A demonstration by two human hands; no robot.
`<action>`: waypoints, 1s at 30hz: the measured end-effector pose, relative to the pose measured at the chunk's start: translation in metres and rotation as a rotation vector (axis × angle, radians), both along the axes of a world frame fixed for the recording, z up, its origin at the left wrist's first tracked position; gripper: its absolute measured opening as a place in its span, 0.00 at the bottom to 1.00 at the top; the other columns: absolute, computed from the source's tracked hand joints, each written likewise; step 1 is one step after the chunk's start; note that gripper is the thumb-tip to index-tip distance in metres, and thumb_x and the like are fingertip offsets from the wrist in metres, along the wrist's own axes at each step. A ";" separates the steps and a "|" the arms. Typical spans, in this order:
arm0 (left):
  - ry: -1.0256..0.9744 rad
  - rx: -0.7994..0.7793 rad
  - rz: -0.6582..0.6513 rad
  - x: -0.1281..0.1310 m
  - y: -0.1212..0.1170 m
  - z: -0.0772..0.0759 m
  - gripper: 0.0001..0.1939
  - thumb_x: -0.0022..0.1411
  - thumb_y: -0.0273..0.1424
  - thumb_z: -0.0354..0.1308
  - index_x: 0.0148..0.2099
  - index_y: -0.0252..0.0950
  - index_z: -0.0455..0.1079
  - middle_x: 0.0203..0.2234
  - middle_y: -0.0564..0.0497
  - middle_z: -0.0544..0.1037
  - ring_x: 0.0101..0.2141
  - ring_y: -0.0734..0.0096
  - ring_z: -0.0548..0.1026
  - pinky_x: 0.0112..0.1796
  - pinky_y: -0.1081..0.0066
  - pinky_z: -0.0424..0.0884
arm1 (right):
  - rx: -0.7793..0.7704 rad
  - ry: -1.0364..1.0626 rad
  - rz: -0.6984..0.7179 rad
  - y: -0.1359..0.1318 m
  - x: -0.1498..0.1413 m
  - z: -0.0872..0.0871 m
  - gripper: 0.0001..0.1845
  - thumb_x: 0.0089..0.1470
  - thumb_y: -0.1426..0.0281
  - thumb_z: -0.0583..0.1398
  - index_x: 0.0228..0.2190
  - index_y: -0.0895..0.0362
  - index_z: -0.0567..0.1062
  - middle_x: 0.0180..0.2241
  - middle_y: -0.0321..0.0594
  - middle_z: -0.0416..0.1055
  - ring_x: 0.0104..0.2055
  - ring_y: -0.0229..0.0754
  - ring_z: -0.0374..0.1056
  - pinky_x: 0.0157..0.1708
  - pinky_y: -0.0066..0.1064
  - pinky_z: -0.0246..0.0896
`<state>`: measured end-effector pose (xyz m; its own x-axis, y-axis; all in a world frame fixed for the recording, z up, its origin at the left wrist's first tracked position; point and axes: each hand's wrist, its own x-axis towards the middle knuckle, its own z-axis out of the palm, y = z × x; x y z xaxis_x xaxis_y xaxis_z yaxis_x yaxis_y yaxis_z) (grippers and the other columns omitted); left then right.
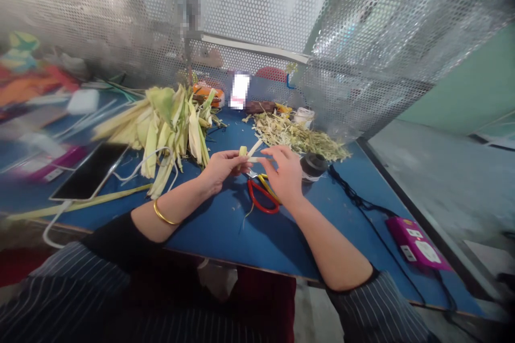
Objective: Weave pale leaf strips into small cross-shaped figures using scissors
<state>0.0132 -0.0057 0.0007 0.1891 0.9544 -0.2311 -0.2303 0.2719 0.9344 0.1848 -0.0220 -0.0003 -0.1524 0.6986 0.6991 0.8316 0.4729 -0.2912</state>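
My left hand [222, 170], with a gold bangle at the wrist, pinches a small pale, folded strip of corn husk [253, 148] between thumb and fingers. One end of the strip sticks up to the right; another runs across to my right hand [286, 176]. The thumb and forefinger of that hand close on this end, while its other fingers are bent. Under both hands lie scissors [263, 195] with one red and one yellow handle loop, their blades partly hidden by my left hand. To the left is a pile of pale green corn husks [167, 120].
A heap of husk shreds [300, 136] lies at the back right, beside a dark roll [314, 165]. On the blue table [241, 241] are black cords [354, 198], a purple pack [418, 244] and a phone [90, 171] with a white cable. A perforated metal screen [257, 5] stands behind.
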 end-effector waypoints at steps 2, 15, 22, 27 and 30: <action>-0.022 -0.006 0.003 -0.001 0.001 -0.001 0.10 0.51 0.32 0.67 0.35 0.31 0.74 0.28 0.44 0.80 0.26 0.73 0.77 0.27 0.76 0.67 | 0.055 -0.107 0.010 0.000 0.001 0.001 0.09 0.57 0.64 0.57 0.35 0.55 0.74 0.38 0.42 0.72 0.43 0.45 0.65 0.46 0.39 0.53; -0.009 0.072 0.007 0.004 0.001 -0.008 0.09 0.51 0.31 0.65 0.34 0.31 0.74 0.26 0.47 0.78 0.25 0.75 0.76 0.27 0.76 0.67 | 0.250 -0.601 0.052 -0.013 -0.003 0.006 0.11 0.60 0.74 0.51 0.33 0.56 0.73 0.32 0.43 0.72 0.38 0.43 0.63 0.43 0.39 0.49; -0.088 0.083 0.050 0.005 0.001 -0.009 0.10 0.49 0.28 0.66 0.35 0.30 0.74 0.23 0.52 0.76 0.22 0.80 0.70 0.28 0.75 0.69 | -0.010 -0.317 0.136 -0.017 -0.023 -0.009 0.12 0.60 0.66 0.53 0.32 0.56 0.75 0.31 0.42 0.73 0.37 0.43 0.66 0.39 0.37 0.52; -0.116 0.103 0.108 0.004 0.003 -0.007 0.12 0.50 0.29 0.65 0.39 0.30 0.73 0.22 0.52 0.76 0.23 0.78 0.72 0.29 0.75 0.70 | -0.578 0.592 0.191 -0.007 -0.026 -0.019 0.17 0.55 0.57 0.56 0.28 0.57 0.74 0.26 0.36 0.73 0.29 0.38 0.67 0.32 0.31 0.58; -0.124 0.110 0.049 0.004 0.002 -0.009 0.15 0.48 0.31 0.67 0.39 0.30 0.74 0.22 0.52 0.76 0.22 0.79 0.71 0.28 0.76 0.69 | -0.716 1.097 0.245 -0.001 -0.025 -0.017 0.15 0.45 0.59 0.64 0.32 0.57 0.73 0.27 0.35 0.74 0.26 0.35 0.67 0.27 0.28 0.58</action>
